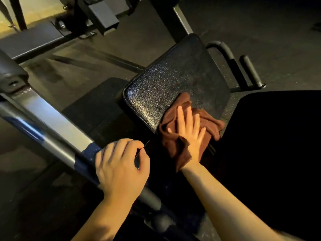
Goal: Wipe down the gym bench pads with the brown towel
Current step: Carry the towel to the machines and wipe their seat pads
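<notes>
1. The brown towel [206, 124] lies bunched at the near right corner of the black bench pad [173, 87], its long axis running from near left to far right across that corner.
2. One end of the towel spills over the pad's near edge and hangs beside the wrist; the other end reaches the pad's right edge.
3. The towel is rust-brown, soft and creased, folded over itself in thick wrinkles.
4. The right hand [188, 126] presses flat on the towel, fingers [180, 117] straight, slightly apart and pointing far.
5. The pad is a rounded rectangle of grained black vinyl, glossy near its left edge, with its long axis running from near left to far right.
6. The left hand [119, 167] grips a metal bar [52, 136] on the near left, fingers curled round it.
7. A curved black handle [225, 51] and a foam roller [250, 70] sit past the pad's far right side, on the dark floor [260, 23].
</notes>
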`<act>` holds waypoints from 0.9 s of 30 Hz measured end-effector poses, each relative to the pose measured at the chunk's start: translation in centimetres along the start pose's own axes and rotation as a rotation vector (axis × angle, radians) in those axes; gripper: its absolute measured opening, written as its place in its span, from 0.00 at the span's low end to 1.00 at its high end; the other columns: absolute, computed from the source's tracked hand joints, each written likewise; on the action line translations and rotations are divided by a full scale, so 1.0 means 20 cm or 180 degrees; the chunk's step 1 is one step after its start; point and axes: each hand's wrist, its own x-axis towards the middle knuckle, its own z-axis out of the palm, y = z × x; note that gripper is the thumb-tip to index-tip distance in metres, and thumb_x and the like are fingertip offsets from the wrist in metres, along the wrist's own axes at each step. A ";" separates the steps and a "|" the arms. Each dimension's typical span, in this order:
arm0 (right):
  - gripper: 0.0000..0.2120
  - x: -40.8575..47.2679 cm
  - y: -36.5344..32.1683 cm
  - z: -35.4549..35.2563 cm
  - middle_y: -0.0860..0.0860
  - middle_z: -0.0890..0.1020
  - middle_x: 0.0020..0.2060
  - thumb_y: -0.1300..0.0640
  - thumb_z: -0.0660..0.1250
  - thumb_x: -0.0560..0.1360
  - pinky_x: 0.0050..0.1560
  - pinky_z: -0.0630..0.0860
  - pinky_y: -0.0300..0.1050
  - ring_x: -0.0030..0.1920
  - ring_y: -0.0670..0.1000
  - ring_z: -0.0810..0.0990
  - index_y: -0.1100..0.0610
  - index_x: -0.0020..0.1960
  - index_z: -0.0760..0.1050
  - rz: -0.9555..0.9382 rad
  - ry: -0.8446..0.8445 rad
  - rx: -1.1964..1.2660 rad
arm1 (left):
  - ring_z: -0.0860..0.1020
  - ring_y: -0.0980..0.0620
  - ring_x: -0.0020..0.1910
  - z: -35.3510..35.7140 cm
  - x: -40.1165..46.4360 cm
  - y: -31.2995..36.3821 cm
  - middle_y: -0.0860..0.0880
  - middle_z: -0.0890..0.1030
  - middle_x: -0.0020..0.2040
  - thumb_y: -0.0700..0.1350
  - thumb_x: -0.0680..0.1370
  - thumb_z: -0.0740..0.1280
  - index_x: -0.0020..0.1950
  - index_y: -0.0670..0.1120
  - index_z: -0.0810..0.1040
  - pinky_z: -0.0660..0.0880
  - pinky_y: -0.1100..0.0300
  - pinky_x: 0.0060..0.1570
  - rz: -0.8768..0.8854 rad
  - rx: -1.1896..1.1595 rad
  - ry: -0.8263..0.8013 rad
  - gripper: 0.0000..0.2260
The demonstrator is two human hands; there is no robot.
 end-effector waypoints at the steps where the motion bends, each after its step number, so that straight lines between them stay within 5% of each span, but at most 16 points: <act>1: 0.39 -0.06 -0.07 0.00 0.50 0.46 0.80 0.30 0.41 0.70 0.73 0.39 0.68 0.79 0.59 0.41 0.43 0.76 0.38 -0.0241 0.0117 0.0024 | 0.80 0.44 0.46 0.00 0.00 0.00 0.50 0.82 0.46 0.47 0.74 0.64 0.46 0.49 0.82 0.68 0.51 0.46 -0.0032 -0.0006 -0.0028 0.08; 7: 0.27 -0.15 -0.13 0.02 0.50 0.60 0.78 0.44 0.52 0.81 0.72 0.51 0.71 0.78 0.62 0.55 0.48 0.78 0.58 -0.0970 0.0610 0.0290 | 0.78 0.46 0.51 -0.04 -0.02 -0.01 0.49 0.81 0.50 0.51 0.76 0.60 0.53 0.49 0.81 0.67 0.50 0.52 -0.0069 -0.0032 -0.0441 0.13; 13: 0.22 -0.15 -0.13 -0.06 0.49 0.67 0.75 0.47 0.51 0.82 0.77 0.49 0.56 0.77 0.59 0.58 0.51 0.73 0.70 -0.1065 0.0450 0.1097 | 0.75 0.49 0.56 -0.09 -0.15 -0.06 0.49 0.79 0.54 0.51 0.77 0.61 0.57 0.47 0.80 0.63 0.48 0.68 0.0110 -0.0379 -0.0492 0.13; 16: 0.18 -0.19 -0.15 -0.14 0.51 0.76 0.68 0.50 0.56 0.83 0.75 0.62 0.53 0.72 0.54 0.70 0.57 0.65 0.77 -0.0936 0.0557 0.1681 | 0.73 0.50 0.59 -0.13 -0.15 -0.04 0.48 0.78 0.57 0.52 0.77 0.61 0.60 0.47 0.78 0.67 0.41 0.66 -0.0047 -0.0526 -0.0453 0.16; 19: 0.12 -0.24 -0.23 -0.28 0.46 0.83 0.51 0.55 0.57 0.83 0.59 0.74 0.42 0.54 0.43 0.79 0.57 0.56 0.79 -0.1009 0.0846 0.2119 | 0.72 0.50 0.61 -0.16 -0.10 0.01 0.47 0.78 0.60 0.56 0.77 0.62 0.65 0.46 0.74 0.69 0.36 0.64 -0.0170 -0.0777 -0.0472 0.20; 24: 0.09 -0.31 -0.31 -0.54 0.38 0.79 0.39 0.56 0.58 0.83 0.46 0.69 0.30 0.43 0.36 0.77 0.48 0.50 0.76 -0.0933 0.1183 0.2488 | 0.75 0.51 0.61 -0.22 0.01 0.17 0.52 0.75 0.63 0.62 0.72 0.63 0.70 0.50 0.69 0.73 0.42 0.62 -0.0331 -0.1496 -0.1229 0.29; 27: 0.10 -0.37 -0.31 -0.64 0.45 0.78 0.37 0.54 0.58 0.82 0.42 0.70 0.34 0.40 0.38 0.75 0.51 0.46 0.76 -0.0792 0.1198 0.2569 | 0.76 0.56 0.47 -0.27 0.06 0.25 0.61 0.74 0.51 0.57 0.71 0.64 0.54 0.54 0.74 0.75 0.50 0.47 -0.0079 -0.1883 -0.1171 0.14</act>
